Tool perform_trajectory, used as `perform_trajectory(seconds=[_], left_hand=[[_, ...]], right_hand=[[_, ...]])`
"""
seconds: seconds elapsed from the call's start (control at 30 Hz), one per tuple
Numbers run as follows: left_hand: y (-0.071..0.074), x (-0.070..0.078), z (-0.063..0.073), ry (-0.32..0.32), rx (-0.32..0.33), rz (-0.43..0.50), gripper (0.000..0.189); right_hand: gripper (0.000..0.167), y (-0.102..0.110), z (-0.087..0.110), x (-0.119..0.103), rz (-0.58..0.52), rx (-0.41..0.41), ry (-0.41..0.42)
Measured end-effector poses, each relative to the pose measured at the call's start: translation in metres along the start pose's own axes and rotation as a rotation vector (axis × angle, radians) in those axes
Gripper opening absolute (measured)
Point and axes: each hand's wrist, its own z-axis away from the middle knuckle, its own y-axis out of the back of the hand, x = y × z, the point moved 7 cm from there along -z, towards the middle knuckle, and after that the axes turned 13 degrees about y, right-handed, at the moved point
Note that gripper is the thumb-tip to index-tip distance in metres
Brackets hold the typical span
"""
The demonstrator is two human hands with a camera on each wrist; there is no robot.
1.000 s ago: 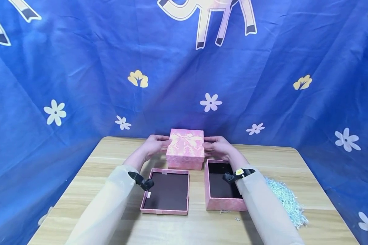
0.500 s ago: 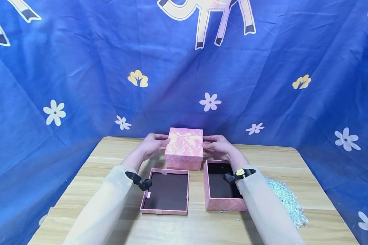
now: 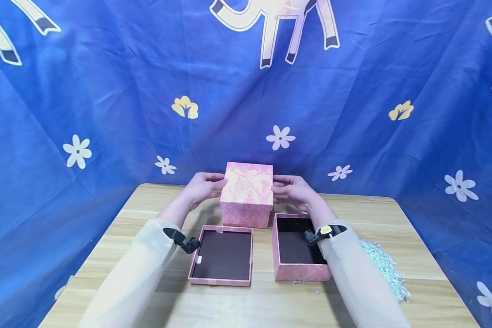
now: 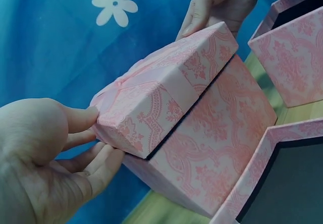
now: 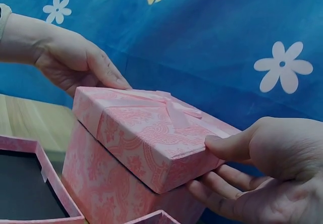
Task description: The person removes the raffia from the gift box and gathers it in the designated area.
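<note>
A pink patterned gift box (image 3: 246, 215) with a bow-topped lid (image 3: 249, 191) stands at the back of the table. My left hand (image 3: 201, 187) grips the lid's left side, thumb near the top edge and fingers lower down, as the left wrist view shows. On the opposite side my right hand (image 3: 297, 191) holds the lid the same way, its thumb (image 5: 229, 146) at the top edge in the right wrist view. A dark line runs under the lid's rim, and the lid sits high on the box base (image 4: 222, 128). The inside of this box is hidden.
In front lies an upturned pink lid (image 3: 221, 255) with a dark inside. An open pink box (image 3: 301, 272) stands at its right, under my right forearm. Pale blue shredded paper (image 3: 387, 269) is heaped farther right. A blue cloth (image 3: 229, 136) hangs behind the table (image 3: 147, 205).
Both hands have risen with the bow-topped lid, so more of the box's front wall shows below it. The box has also shifted slightly nearer. The open box and upturned lid stay put.
</note>
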Motion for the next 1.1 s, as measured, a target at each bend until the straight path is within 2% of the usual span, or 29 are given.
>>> perform_trajectory(seconds=[0.13, 0.47, 0.63, 0.83, 0.93, 1.1], left_hand=[[0.001, 0.007, 0.004, -0.02, 0.012, 0.016, 0.05], [-0.001, 0.028, 0.022, -0.107, 0.042, 0.068, 0.054], [-0.005, 0.035, 0.033, -0.162, 0.08, 0.026, 0.055], [-0.01, 0.043, 0.045, -0.223, 0.153, -0.001, 0.051], [-0.014, 0.047, 0.051, -0.27, 0.174, -0.001, 0.049], [-0.019, 0.055, 0.058, -0.358, 0.239, -0.075, 0.049]], right_hand=[[0.061, 0.0, 0.001, -0.007, -0.021, 0.017, 0.021], [0.053, -0.006, 0.011, -0.031, -0.072, -0.007, 0.102], [0.053, -0.005, 0.017, -0.04, -0.057, 0.003, 0.152], [0.056, -0.004, 0.024, -0.048, -0.063, 0.062, 0.206], [0.055, -0.004, 0.026, -0.05, -0.061, 0.082, 0.228], [0.054, -0.005, 0.029, -0.054, -0.047, 0.098, 0.262]])
